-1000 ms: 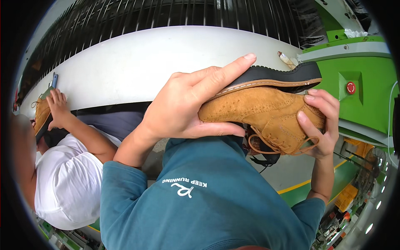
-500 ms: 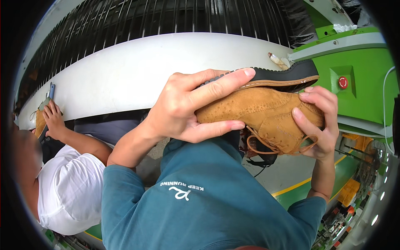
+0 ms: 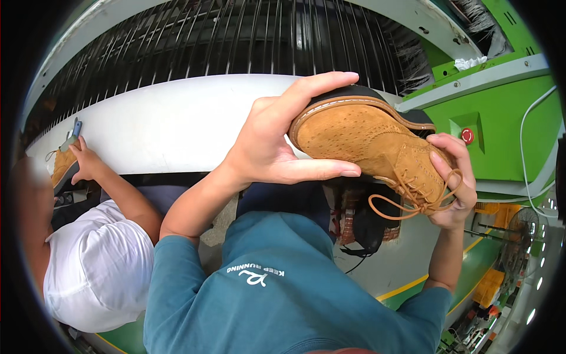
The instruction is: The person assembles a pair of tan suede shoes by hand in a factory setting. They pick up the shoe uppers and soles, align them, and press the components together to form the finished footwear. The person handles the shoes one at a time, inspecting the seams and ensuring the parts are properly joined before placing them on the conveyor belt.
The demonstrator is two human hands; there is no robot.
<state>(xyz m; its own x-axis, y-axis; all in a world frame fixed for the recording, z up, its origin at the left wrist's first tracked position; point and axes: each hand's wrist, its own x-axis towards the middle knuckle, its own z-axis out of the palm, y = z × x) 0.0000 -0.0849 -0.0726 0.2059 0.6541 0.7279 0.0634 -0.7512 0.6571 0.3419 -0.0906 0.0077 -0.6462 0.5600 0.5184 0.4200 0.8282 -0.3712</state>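
Note:
A tan suede lace-up shoe (image 3: 359, 135) with a black sole and perforated toe hangs in the air between my two hands, turned on its side. My left hand (image 3: 283, 133) is wrapped round the toe end, fingers over the sole and thumb along the upper. At the heel end, my right hand (image 3: 454, 177) grips the back of the shoe, its palm side partly hidden. Brown laces (image 3: 421, 206) are tied in a bow and dangle in front of that hand.
Beyond the shoe runs a white ledge (image 3: 177, 127), backed by a rack of dark metal rods (image 3: 236, 47). A green machine (image 3: 495, 124) with a red button (image 3: 467, 135) stands at right. On the left, a person in a white shirt (image 3: 97, 268) holds another tan shoe (image 3: 62, 162).
The shoe has rolled in my hands, so its perforated toe and laces now face me more and less sole shows. The co-worker's hand has shifted slightly on the other shoe.

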